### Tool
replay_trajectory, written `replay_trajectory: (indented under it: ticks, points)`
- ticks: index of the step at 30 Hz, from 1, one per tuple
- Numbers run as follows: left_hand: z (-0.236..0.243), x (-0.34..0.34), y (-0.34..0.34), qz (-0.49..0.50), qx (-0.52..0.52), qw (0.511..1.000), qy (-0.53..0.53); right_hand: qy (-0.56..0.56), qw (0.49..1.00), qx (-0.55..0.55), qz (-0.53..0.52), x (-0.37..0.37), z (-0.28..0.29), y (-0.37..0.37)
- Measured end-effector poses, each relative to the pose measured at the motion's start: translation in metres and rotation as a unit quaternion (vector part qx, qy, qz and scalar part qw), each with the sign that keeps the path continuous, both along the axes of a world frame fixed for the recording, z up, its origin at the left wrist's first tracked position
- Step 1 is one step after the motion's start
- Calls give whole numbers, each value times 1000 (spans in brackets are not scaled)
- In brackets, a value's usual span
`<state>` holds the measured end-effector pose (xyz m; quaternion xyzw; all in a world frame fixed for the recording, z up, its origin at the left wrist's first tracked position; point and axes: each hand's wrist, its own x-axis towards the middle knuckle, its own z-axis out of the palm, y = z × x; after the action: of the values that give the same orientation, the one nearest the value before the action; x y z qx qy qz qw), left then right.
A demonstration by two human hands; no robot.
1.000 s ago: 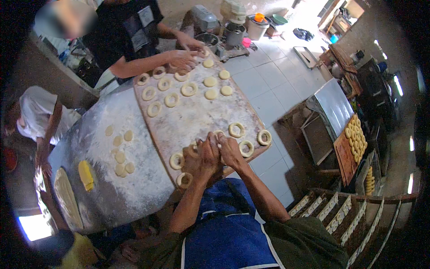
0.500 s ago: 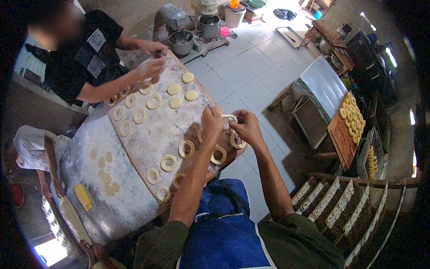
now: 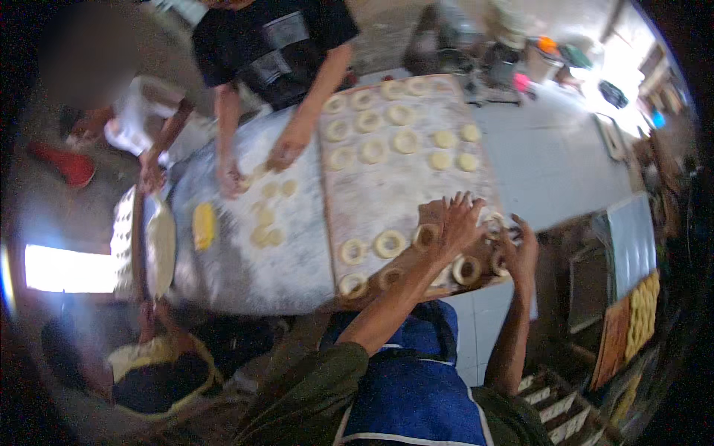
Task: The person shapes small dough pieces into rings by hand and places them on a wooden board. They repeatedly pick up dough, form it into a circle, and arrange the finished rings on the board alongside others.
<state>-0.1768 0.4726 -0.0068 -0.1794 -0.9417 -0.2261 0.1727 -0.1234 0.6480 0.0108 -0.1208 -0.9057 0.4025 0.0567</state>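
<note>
The dough ring [image 3: 491,219] is at the right side of the wooden board [image 3: 398,199], between the two hands, smeared by motion and partly covered, its outline hard to read; it seems to lie about flat with its hole upward, and being round it shows no clear long axis. Half a second ago it was held raised and drawn out sideways between both hands. Now the left hand [image 3: 462,218] is spread beside it, fingers straight and pointing away from the body; the right hand [image 3: 520,251] has bent fingers at its right side, and I cannot tell whether they grip. Farther left, a co-worker's hand [image 3: 288,151], earlier over the board, is near dough discs [image 3: 288,188] on the metal table [image 3: 294,275].
</note>
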Motion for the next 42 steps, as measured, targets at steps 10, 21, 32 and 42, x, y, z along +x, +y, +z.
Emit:
replay_trajectory:
  ticks: [10,21,32,42]
  points:
    - [-1,136,-382,386,-180,905,-6,-46,981,-152,107,61,40,-110]
    - [33,153,-388,205,449,831,-257,-76,885,-288,359,52,6,-383]
    - [-4,178,-422,126,676,687,-233,-123,848,-411,311,63,-19,-441]
    - [28,179,-425,136,415,861,-259,-34,904,-254,342,62,0,-446]
